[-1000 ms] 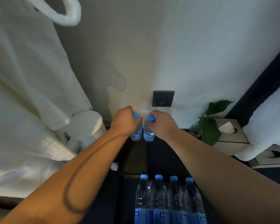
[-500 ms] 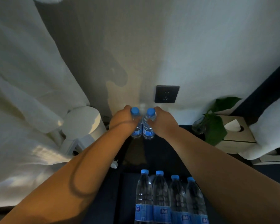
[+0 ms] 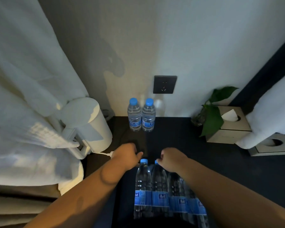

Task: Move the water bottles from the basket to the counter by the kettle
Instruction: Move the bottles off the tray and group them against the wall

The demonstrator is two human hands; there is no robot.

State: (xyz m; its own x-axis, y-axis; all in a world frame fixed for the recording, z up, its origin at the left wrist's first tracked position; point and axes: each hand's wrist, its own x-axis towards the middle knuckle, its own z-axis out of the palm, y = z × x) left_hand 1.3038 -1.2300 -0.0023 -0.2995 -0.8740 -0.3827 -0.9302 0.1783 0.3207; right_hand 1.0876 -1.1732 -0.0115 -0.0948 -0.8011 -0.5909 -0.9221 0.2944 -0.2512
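Dim room, with a dark surface (image 3: pixel 187 145) running back to a pale wall (image 3: pixel 204 46). Nearest, four water bottles (image 3: pixel 160 186) stand packed in a row in the basket (image 3: pixel 124 195), whose dark sides are hard to make out. The left hand (image 3: pixel 127 155) hovers just left of the first blue cap, fingers loosely curled, holding nothing. The right hand (image 3: pixel 173 160) has its fingers curled at the second bottle's cap; whether they grip it cannot be told. Beyond, at the left edge, sits the white kettle (image 3: pixel 89 122), its cord (image 3: pixel 104 153) trailing beside the left wrist. At the far edge, under the wall socket (image 3: pixel 164 84), two bottles (image 3: pixel 141 116) already stand upright, side by side and near the kettle.

The row is tight, so lifting one bottle may drag or tip its neighbour. A pinch on the cap alone could slip under the weight. The left wrist might catch the cord, and a careless set-down could knock over the standing pair.
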